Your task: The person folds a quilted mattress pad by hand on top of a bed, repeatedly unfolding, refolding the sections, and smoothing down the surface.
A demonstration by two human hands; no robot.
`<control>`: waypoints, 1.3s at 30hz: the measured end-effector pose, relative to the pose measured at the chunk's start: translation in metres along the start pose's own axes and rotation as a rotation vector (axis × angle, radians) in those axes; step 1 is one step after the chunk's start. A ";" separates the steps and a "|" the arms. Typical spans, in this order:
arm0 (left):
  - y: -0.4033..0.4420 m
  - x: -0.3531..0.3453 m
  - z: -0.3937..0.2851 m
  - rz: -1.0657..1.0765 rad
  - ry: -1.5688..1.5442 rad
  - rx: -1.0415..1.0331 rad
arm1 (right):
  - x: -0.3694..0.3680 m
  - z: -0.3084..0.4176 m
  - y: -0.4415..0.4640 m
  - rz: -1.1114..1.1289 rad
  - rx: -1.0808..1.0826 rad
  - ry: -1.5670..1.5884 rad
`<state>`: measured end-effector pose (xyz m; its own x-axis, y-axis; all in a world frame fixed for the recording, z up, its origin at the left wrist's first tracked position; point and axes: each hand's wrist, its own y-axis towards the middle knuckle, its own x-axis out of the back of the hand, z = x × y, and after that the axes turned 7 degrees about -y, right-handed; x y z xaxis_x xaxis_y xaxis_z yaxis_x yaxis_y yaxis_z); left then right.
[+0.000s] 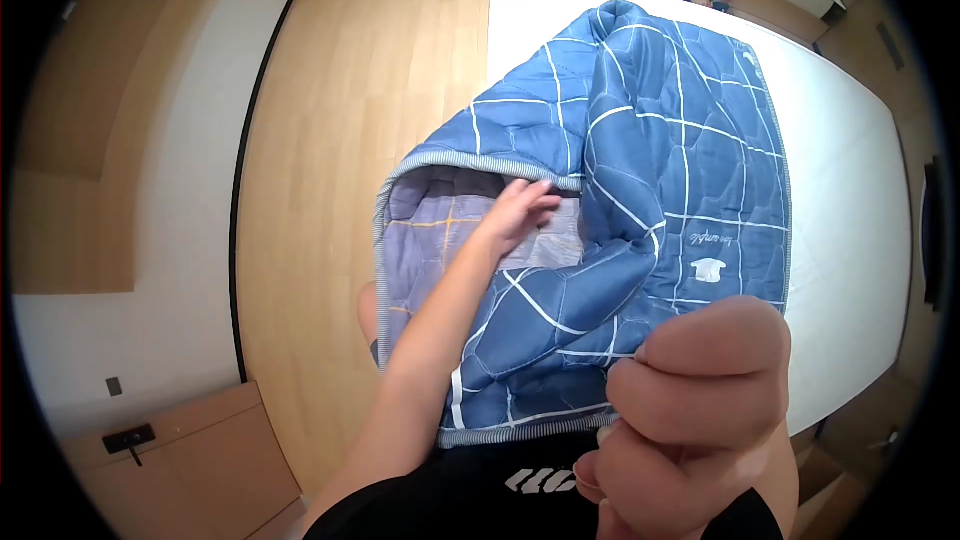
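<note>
Quilt [622, 190] lies under the left hand [525, 212], grip released, while the right hand [700, 400] is clenched, whether empty unclear.

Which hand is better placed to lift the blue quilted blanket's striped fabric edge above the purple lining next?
Probably the left hand: its fingers are right by that striped edge. The right hand is curled and raised close to the camera, apparently farther from it.

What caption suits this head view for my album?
Left hand at a rumpled blue quilt over a white bed, right fist in the foreground.
</note>
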<state>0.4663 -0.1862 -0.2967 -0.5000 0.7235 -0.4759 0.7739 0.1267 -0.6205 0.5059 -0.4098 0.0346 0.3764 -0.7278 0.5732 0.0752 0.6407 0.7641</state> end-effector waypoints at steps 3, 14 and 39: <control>0.003 -0.041 0.013 0.123 0.406 0.071 | 0.000 -0.003 0.004 0.038 -0.038 0.039; 0.064 -0.049 -0.017 -0.113 0.059 -0.021 | -0.005 -0.019 -0.003 0.029 -0.116 0.117; 0.063 0.047 -0.053 -0.804 0.670 -0.376 | -0.002 -0.023 -0.006 -0.169 -0.270 0.163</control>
<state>0.5119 -0.1079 -0.3248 -0.6858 0.5436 0.4839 0.4438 0.8393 -0.3139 0.5254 -0.4066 0.0218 0.4789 -0.7942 0.3739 0.3822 0.5721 0.7257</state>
